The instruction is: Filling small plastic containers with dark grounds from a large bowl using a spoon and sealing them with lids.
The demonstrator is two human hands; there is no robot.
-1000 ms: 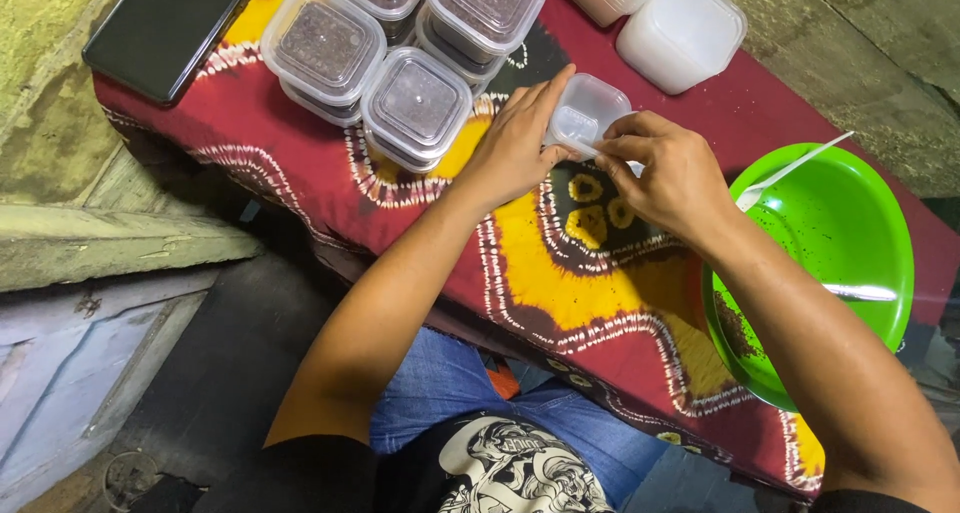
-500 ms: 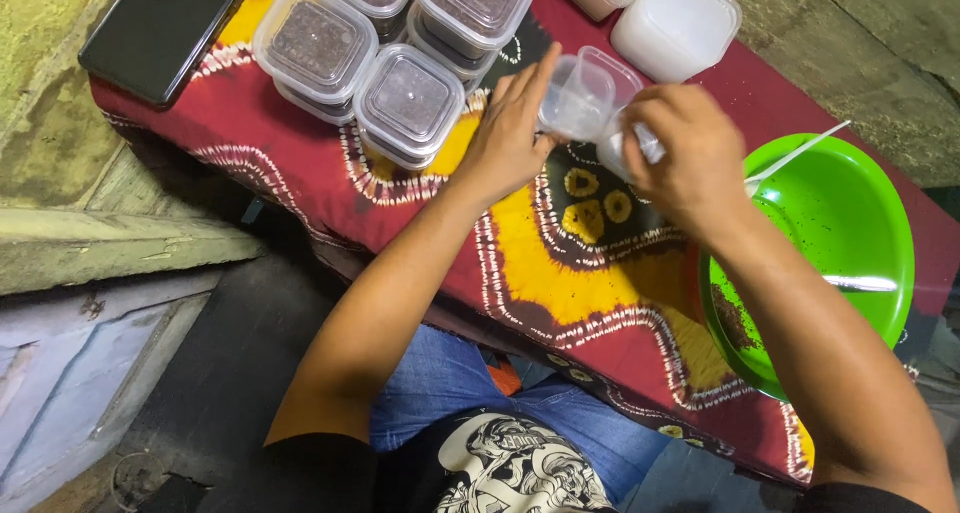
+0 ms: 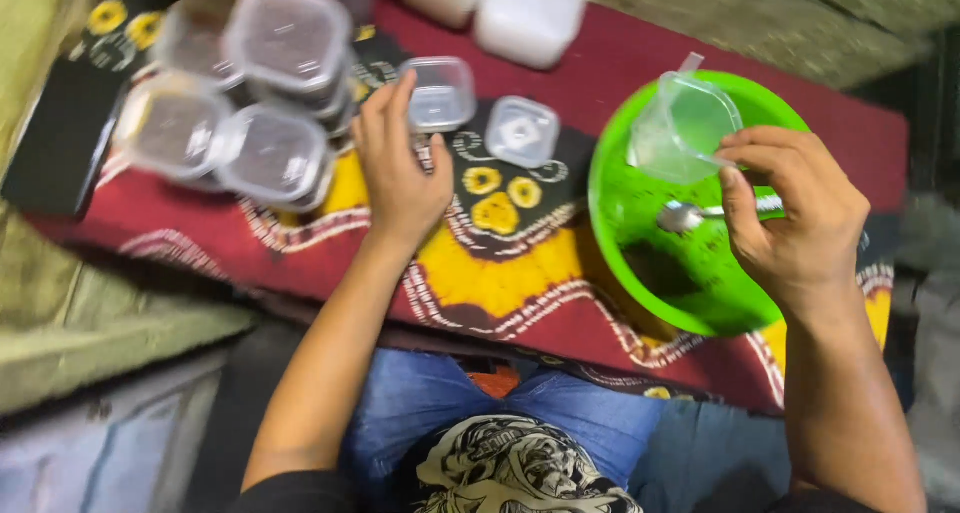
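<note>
Since half a second ago the right hand (image 3: 800,213) has carried the small clear container (image 3: 683,128) away from the middle of the bench and out over the green plate (image 3: 640,273), while the left hand (image 3: 400,173) has let go of it and dropped back onto the patterned cloth (image 3: 500,273). Right hand's grip is now clenched on the container, thumb and fingers pinching its near edge, so that the tub hangs tilted above the plate's far side. A metal spoon (image 3: 685,215) lies in the plate just below it, bowl end toward the centre, beside a dark smear of food (what kind, I cannot tell). Left hand's grip is released: the palm lies flat on the cloth, fingers spread, fingertips just beside a clear square lid (image 3: 438,93). Another small lid (image 3: 522,130) sits near it, between the hand and the plate. Further left, a cluster of closed tubs with dark contents (image 3: 260,103) stands stacked on the bench, somewhat blurred. Two white containers (image 3: 500,8) sit at the far edge.
</note>
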